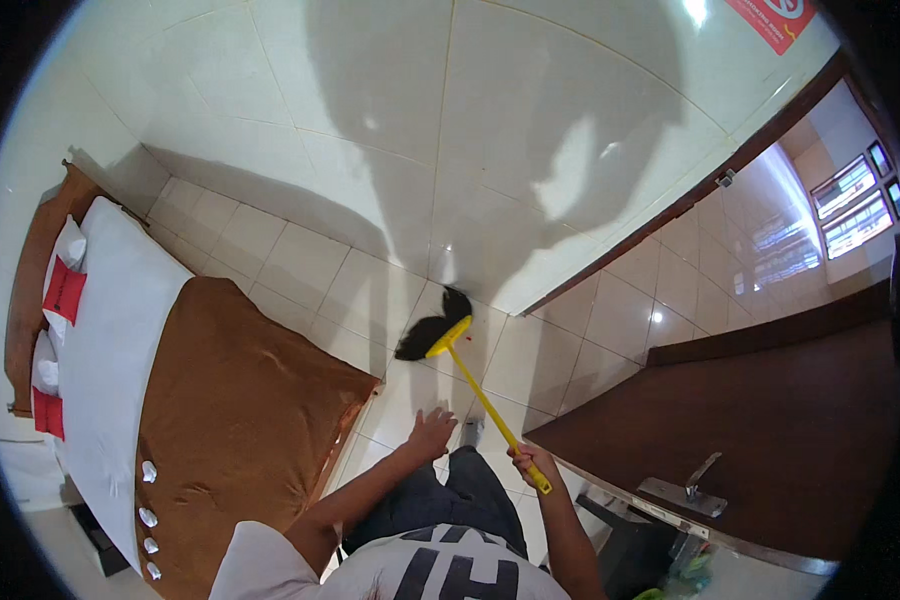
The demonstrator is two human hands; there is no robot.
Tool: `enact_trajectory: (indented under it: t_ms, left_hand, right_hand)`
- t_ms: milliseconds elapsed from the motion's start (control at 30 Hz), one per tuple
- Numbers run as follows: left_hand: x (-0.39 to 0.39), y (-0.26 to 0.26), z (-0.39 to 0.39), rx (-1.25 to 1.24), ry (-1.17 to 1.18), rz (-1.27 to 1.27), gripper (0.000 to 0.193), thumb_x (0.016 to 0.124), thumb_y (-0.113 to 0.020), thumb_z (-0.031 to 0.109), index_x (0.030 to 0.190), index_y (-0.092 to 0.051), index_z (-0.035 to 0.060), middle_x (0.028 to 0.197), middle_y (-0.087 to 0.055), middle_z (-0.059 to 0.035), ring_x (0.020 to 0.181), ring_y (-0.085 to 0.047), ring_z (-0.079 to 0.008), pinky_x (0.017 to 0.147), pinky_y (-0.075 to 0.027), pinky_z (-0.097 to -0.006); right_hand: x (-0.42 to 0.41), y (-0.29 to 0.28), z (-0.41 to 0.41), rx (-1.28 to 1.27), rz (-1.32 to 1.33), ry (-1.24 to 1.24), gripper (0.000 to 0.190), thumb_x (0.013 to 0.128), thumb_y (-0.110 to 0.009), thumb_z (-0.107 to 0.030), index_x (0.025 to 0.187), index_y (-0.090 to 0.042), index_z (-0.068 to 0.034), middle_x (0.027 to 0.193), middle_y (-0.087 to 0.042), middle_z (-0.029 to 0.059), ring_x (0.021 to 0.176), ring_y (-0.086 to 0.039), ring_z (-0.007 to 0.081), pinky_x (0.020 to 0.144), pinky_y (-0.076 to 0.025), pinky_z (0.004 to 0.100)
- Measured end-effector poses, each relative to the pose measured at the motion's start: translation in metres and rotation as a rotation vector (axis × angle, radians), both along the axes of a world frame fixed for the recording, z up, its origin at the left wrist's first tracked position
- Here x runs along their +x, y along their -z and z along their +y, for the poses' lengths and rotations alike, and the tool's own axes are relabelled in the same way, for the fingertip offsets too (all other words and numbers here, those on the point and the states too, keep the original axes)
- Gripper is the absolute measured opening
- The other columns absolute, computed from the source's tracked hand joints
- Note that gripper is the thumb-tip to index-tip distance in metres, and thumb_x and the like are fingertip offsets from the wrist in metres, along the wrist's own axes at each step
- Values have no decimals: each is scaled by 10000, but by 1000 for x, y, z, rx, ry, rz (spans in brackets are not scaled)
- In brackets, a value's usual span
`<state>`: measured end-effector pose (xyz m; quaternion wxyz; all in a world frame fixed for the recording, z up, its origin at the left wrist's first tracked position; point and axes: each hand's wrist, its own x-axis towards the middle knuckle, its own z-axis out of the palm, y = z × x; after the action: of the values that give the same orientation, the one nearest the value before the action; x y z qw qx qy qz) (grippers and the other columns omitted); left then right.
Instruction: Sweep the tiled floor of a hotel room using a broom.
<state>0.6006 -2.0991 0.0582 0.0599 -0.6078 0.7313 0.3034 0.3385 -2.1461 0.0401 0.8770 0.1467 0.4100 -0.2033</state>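
My right hand (532, 463) is closed round the yellow handle of a broom (495, 416) near its upper end. The handle slants away from me to a yellow head with black bristles (427, 335), which rest on the tiled floor (360, 285) near the foot of the wall. A small red bit (469, 338) lies on the tiles beside the broom head. My left hand (431, 435) holds nothing; its fingers are spread, between the bed's corner and the handle.
On the left stands a bed with a brown cover (247, 382), white sheet and red cushions (65, 291). A dark brown door (780, 420) with a metal lever stands at the right, beside an open doorway. A black bin-like thing (634, 551) is partly hidden behind the door.
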Motion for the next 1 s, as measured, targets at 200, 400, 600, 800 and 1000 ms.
enact_trajectory:
  t_ms: [200, 400, 600, 800, 1000]
  left_hand:
    - [-20, 2, -1, -15, 61, 83, 643, 634, -686, 272, 1180, -384, 115, 1278, -324, -65, 1225, -239, -247, 926, -229, -580]
    - [-12, 2, 6, -32, 25, -15, 629, 637, -679, 280, 1172, -396, 109, 1238, -384, -44, 1200, -291, -248, 916, -255, -560]
    - [-37, -11, 10, -34, 19, 7, 611, 644, -671, 278, 1166, -398, 116, 1261, -351, -46, 1221, -256, -248, 920, -252, -554]
    - [-65, -14, 22, -17, -51, 94, 631, 694, -626, 304, 1219, -342, 99, 1287, -318, -76, 1228, -240, -260, 930, -222, -560]
    - [-113, -10, 34, -2, -90, 172, 612, 659, -659, 249, 1182, -371, 114, 1285, -319, -43, 1228, -245, -232, 923, -257, -545]
  right_hand:
    - [27, -124, 59, -484, 627, -558, 310, 789, -491, -67, 1079, -452, 36, 663, -468, 29, 446, -397, 48, 364, -331, 140]
    - [-23, -112, 80, -322, 315, -440, 404, 814, -483, -60, 1200, -384, 7, 815, -541, 71, 482, -410, 32, 406, -361, 136]
    - [-42, -31, 62, -471, 542, -630, 414, 783, -526, -70, 1172, -413, 16, 831, -601, 103, 500, -468, 59, 420, -398, 171]
    - [-146, -39, 20, -609, 741, -736, 435, 729, -586, -37, 1139, -456, 25, 698, -599, 115, 465, -518, 111, 406, -430, 228]
    - [-143, -111, 36, -756, 885, -838, 433, 735, -582, -28, 1146, -455, 15, 661, -574, 74, 463, -520, 103, 386, -422, 222]
